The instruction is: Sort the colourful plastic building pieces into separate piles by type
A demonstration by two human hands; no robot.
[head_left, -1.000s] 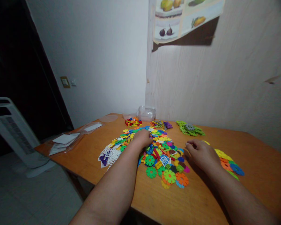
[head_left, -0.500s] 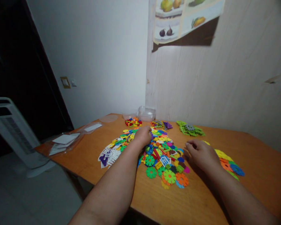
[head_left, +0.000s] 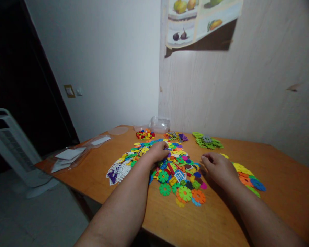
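Observation:
A wide pile of mixed plastic building pieces (head_left: 173,161) spreads over the table. My left hand (head_left: 158,152) is in the upper middle of the pile, its fingers curled down among the pieces. A purple bit shows beside its fingertips, but what they grip is hidden. Just right of the pile is my right hand (head_left: 219,167), low over the table with fingers curled in and thumb near the index finger. Anything inside it is hidden. Notched discs lie at the pile's near edge, among them a lime green disc (head_left: 184,193) and an orange disc (head_left: 198,196).
Sorted heaps lie farther back: small red and yellow bricks (head_left: 145,134), grey and purple pieces (head_left: 176,137), and lime green snowflake pieces (head_left: 207,140). Large discs (head_left: 257,184) sit beyond my right hand. A clear plastic box (head_left: 159,125) stands by the wall; plastic bags (head_left: 69,156) lie left.
The view has shifted slightly. My left hand has dipped a little in the pile, its fingers more tucked down. My right hand stays beside the pile, nearly unchanged.

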